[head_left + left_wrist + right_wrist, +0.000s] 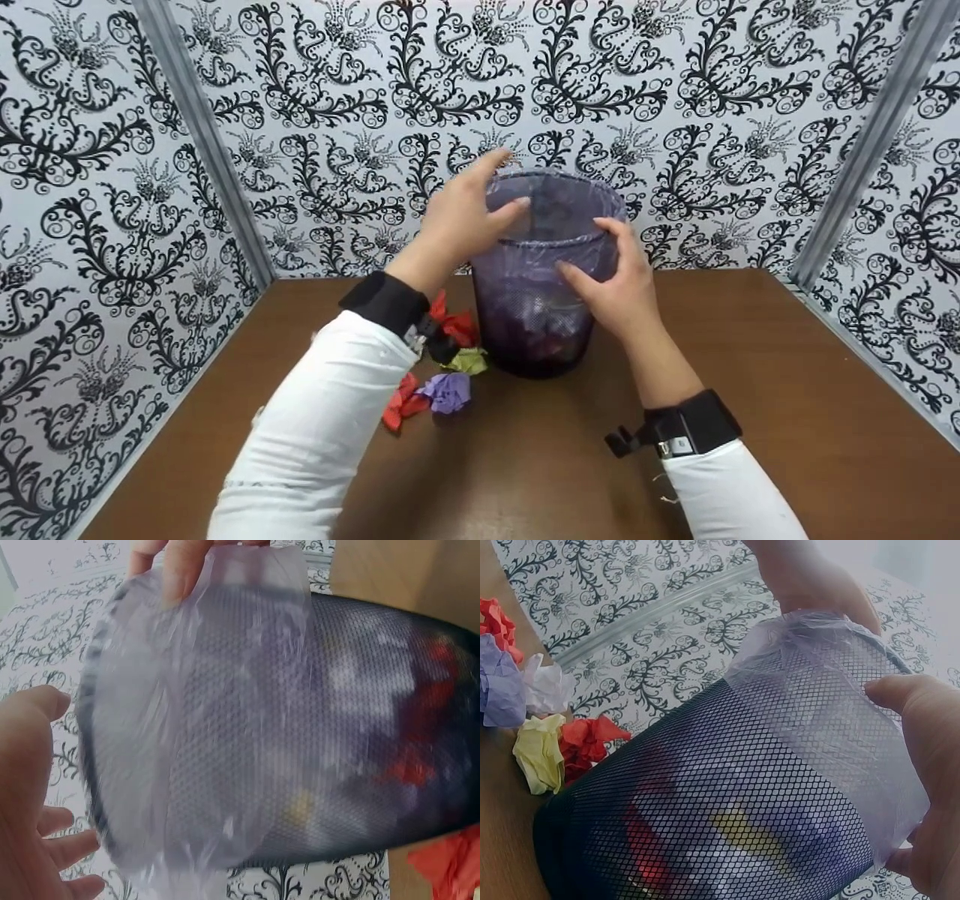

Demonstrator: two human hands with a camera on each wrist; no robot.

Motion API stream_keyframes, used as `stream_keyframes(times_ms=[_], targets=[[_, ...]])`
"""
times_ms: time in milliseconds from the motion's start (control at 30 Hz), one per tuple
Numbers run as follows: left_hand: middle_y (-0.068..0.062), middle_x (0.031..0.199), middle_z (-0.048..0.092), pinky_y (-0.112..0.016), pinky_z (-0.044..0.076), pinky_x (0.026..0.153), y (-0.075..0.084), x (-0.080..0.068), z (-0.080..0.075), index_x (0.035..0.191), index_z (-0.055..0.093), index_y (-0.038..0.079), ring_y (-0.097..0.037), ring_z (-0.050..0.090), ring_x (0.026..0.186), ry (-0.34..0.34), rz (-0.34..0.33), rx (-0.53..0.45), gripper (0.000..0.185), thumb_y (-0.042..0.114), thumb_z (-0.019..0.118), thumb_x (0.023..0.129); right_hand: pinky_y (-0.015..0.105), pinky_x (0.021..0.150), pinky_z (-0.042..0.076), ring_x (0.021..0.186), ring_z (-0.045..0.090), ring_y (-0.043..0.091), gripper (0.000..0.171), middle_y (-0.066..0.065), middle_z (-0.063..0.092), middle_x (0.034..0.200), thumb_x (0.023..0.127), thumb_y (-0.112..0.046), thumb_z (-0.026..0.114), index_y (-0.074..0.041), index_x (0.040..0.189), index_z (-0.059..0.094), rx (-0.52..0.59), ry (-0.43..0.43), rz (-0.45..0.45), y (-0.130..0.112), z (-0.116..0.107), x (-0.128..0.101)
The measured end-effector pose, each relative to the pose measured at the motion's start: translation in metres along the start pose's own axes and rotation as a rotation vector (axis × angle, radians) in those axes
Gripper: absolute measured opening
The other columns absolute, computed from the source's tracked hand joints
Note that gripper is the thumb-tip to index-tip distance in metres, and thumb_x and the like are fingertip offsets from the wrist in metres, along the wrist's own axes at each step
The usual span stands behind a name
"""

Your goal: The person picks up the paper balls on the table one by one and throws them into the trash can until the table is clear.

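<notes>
A black mesh wastebasket (pixel 532 330) stands on the brown table (pixel 750 375), lined with a thin clear plastic bag (pixel 559 214) folded over its rim. Crumpled paper shows through the mesh inside. My left hand (pixel 499 187) is at the far left of the rim, fingers spread and fairly straight, and the thumb touches the bag. In the left wrist view its palm (pixel 30 780) faces the rim. My right hand (pixel 600 255) holds the near right of the rim, thumb on the folded bag (pixel 832 712) and fingers curled round the edge.
Crumpled paper balls lie on the table left of the basket: red (pixel 454 324), yellow-green (pixel 469 361), purple (pixel 448 391) and another red (pixel 401 403). Patterned black-and-white walls (pixel 112 225) enclose the table on the left, back and right.
</notes>
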State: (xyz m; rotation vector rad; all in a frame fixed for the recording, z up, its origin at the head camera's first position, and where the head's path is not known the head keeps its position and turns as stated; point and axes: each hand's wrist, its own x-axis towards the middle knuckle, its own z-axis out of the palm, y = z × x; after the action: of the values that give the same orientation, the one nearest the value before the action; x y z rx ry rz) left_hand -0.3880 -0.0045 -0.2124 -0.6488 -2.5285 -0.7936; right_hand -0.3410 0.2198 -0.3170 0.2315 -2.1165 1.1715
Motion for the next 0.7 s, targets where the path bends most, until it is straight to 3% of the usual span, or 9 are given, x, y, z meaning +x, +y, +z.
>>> stream_keyframes(times_ms=[67, 100, 233, 300, 333, 467, 533, 700], targets=[[0.016, 0.154, 0.031, -0.040, 0.038, 0.109, -0.007, -0.003, -0.006, 0.149, 0.017, 0.048, -0.017, 0.048, 0.130, 0.012, -0.004, -0.009, 0.078, 0.061, 0.060, 0.086, 0.057, 0.101, 0.040, 0.124, 0.046, 0.025, 0.077, 0.002, 0.048, 0.136, 0.071, -0.054, 0.081, -0.028, 0.135, 0.046, 0.002, -0.003, 0.004, 0.000, 0.000, 0.000], [0.017, 0.155, 0.027, -0.039, 0.036, 0.111, -0.012, -0.005, -0.009, 0.149, 0.015, 0.049, -0.019, 0.053, 0.124, 0.016, -0.008, -0.021, 0.078, 0.061, 0.059, 0.086, 0.057, 0.101, 0.040, 0.124, 0.046, 0.025, 0.077, 0.002, 0.047, 0.137, 0.070, -0.054, 0.081, -0.029, 0.134, 0.046, 0.001, -0.004, 0.011, 0.000, 0.000, 0.000], [0.016, 0.157, 0.023, -0.042, 0.030, 0.115, -0.033, -0.012, -0.019, 0.149, 0.012, 0.049, -0.021, 0.046, 0.132, 0.025, -0.044, -0.046, 0.079, 0.062, 0.058, 0.086, 0.060, 0.101, 0.039, 0.125, 0.045, 0.026, 0.078, 0.002, 0.045, 0.139, 0.070, -0.056, 0.081, -0.033, 0.134, 0.045, -0.001, -0.015, 0.028, 0.000, -0.002, 0.000], [0.013, 0.157, 0.025, -0.043, 0.030, 0.115, -0.046, -0.016, -0.022, 0.150, 0.015, 0.047, -0.022, 0.044, 0.134, 0.029, -0.061, -0.034, 0.078, 0.061, 0.058, 0.086, 0.059, 0.102, 0.038, 0.126, 0.045, 0.026, 0.078, 0.002, 0.045, 0.140, 0.070, -0.056, 0.081, -0.034, 0.134, 0.045, -0.003, -0.016, 0.030, 0.000, -0.002, 0.000], [0.011, 0.157, 0.026, -0.044, 0.030, 0.114, -0.053, -0.019, -0.023, 0.150, 0.017, 0.046, -0.020, 0.035, 0.140, 0.034, -0.068, -0.023, 0.078, 0.061, 0.059, 0.086, 0.059, 0.102, 0.038, 0.126, 0.044, 0.026, 0.078, 0.002, 0.045, 0.140, 0.070, -0.056, 0.081, -0.033, 0.134, 0.045, -0.002, -0.016, 0.028, 0.000, -0.002, 0.000], [0.006, 0.157, 0.029, -0.045, 0.031, 0.114, -0.081, -0.028, -0.021, 0.151, 0.026, 0.034, -0.021, 0.035, 0.140, 0.036, -0.080, 0.038, 0.078, 0.061, 0.060, 0.086, 0.057, 0.104, 0.037, 0.127, 0.044, 0.025, 0.078, 0.001, 0.046, 0.139, 0.069, -0.056, 0.081, -0.032, 0.134, 0.045, 0.003, -0.006, 0.016, 0.001, -0.002, -0.001], [0.002, 0.155, 0.033, -0.048, 0.033, 0.112, -0.095, -0.033, -0.017, 0.150, 0.032, 0.030, -0.023, 0.037, 0.138, 0.012, -0.099, 0.059, 0.078, 0.062, 0.061, 0.085, 0.056, 0.104, 0.037, 0.127, 0.044, 0.025, 0.078, 0.001, 0.046, 0.139, 0.070, -0.055, 0.081, -0.032, 0.135, 0.045, 0.002, -0.003, 0.009, 0.001, -0.002, -0.001], [-0.005, 0.147, 0.045, -0.053, 0.039, 0.106, -0.128, -0.052, -0.004, 0.143, 0.045, 0.025, -0.028, 0.044, 0.132, -0.129, -0.168, 0.074, 0.075, 0.057, 0.071, 0.080, 0.057, 0.104, 0.036, 0.127, 0.044, 0.025, 0.078, 0.000, 0.045, 0.140, 0.070, -0.057, 0.081, -0.032, 0.135, 0.045, 0.002, -0.003, 0.001, 0.001, 0.000, -0.001]])
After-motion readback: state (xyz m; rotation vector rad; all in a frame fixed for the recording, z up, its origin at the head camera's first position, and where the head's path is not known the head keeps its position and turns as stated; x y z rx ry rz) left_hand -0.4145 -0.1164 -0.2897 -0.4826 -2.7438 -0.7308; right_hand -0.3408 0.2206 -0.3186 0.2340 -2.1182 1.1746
